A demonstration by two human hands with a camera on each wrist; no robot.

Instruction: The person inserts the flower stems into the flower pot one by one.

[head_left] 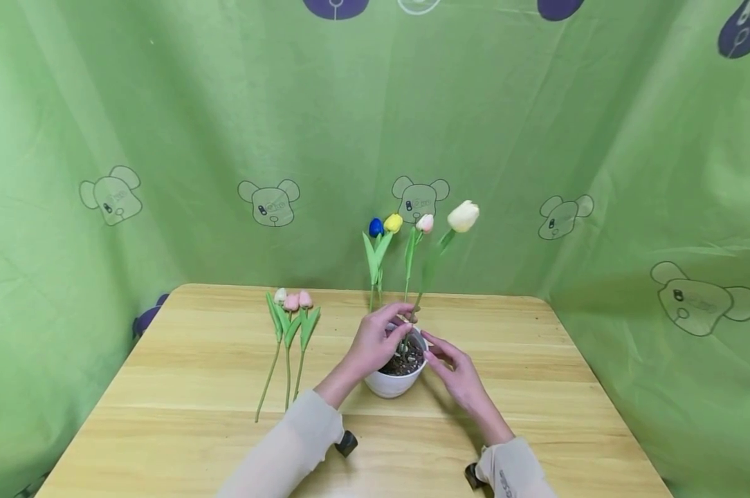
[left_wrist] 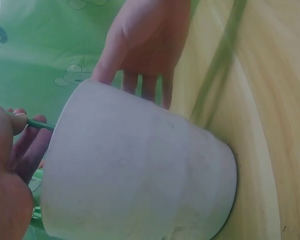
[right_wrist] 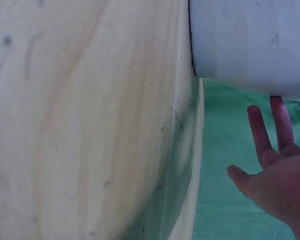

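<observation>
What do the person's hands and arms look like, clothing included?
The left hand and right hand are bare and ungloved. The left sleeve and right sleeve are pale beige; the right one bears a small dark marking. A black block shows beside each sleeve.

Hands (head_left: 375, 340) (head_left: 461, 379) at white pot (head_left: 392, 386), left pinching cream tulip (head_left: 463, 216); three tulips (head_left: 292, 302) on table (head_left: 188, 387)

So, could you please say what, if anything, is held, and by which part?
The left hand pinches the cream tulip by its lower stem; the right hand touches the rim of the white flowerpot.
</observation>
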